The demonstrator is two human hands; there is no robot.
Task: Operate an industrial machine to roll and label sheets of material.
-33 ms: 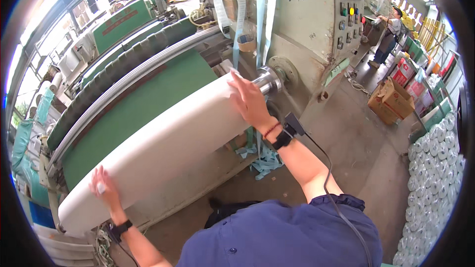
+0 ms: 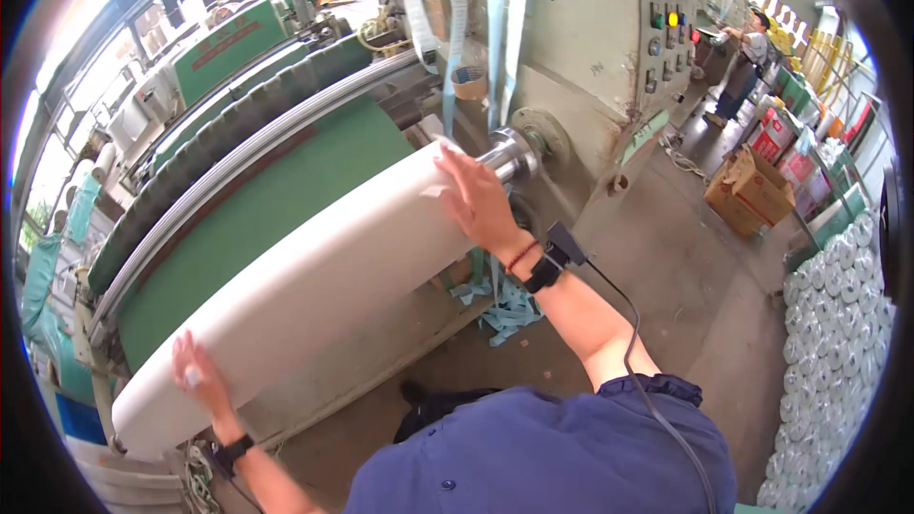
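A wide roll of white sheet material lies across the front of a machine, its right end by a shiny metal shaft collar. My right hand rests on the roll near that end, fingers stretched out, holding nothing. Toward the near left end, my left hand lies against the roll with its fingers up and apart. A small white spot shows by its thumb, too blurred to name. Behind the roll stretches a green sheet or belt.
A control panel with buttons stands beyond the roll. Pale blue strips lie on the floor below it. Cardboard boxes and stacked wrapped rolls line the right side. Another person stands at the far right.
My left hand has shifted slightly on the roll, and the view has moved a little. My right hand stays near the same end.
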